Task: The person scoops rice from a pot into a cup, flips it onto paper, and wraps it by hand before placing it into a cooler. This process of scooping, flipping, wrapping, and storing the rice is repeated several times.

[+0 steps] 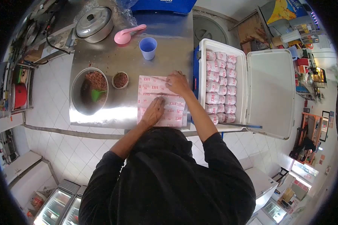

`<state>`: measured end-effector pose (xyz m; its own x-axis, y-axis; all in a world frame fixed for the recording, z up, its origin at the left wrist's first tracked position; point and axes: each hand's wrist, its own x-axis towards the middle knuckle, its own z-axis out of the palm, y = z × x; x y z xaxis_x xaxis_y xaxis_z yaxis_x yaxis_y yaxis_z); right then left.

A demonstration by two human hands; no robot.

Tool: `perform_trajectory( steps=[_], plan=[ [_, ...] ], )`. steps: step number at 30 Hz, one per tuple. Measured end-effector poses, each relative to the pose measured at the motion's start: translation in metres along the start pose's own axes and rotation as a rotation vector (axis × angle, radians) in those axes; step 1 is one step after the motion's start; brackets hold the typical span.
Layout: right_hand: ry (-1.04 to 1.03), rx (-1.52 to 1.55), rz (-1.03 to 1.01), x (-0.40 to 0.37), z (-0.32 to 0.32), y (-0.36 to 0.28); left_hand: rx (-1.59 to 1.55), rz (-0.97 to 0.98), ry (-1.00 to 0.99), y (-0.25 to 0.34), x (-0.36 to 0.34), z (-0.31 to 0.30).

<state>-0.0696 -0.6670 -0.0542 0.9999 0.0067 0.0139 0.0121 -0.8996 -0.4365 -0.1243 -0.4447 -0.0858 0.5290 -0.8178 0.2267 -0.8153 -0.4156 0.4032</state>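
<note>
Printed pink-and-white paper sheets (169,117) lie in a stack on the steel table (127,67), close to its front edge. My left hand (154,111) rests on the paper's middle, fingers pointing forward and fairly close together. My right hand (178,83) is at the sheet's upper right, its fingers bent over the paper's edge. A dark line, perhaps a fold or gap, crosses the paper between my hands. Left of the paper stand a small cup of reddish-brown grains (120,80) and a large metal pot (76,88) with more grains and a green scoop (96,95).
An open white cooler (244,93) full of paper-wrapped bundles (221,84) adjoins the table's right side. Toward the back are a blue cup (148,48), a pink ladle (124,36), a lidded pot (94,24), clear plastic and a blue container (161,5).
</note>
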Motion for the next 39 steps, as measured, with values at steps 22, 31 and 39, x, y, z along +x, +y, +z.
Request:
perform_trajectory(
  steps=[22,31,39],
  plan=[
    [0.06,0.178,-0.047,-0.138,0.045,-0.036,-0.088,-0.024,-0.104,-0.029,-0.015,-0.013],
    [-0.145,-0.046,0.019,-0.116,0.052,-0.006,-0.439,-0.339,-0.328,-0.069,0.017,-0.032],
    [0.026,-0.249,-0.071,-0.059,0.024,-0.008,0.018,-0.027,-0.149,-0.087,0.044,-0.017]
  ],
)
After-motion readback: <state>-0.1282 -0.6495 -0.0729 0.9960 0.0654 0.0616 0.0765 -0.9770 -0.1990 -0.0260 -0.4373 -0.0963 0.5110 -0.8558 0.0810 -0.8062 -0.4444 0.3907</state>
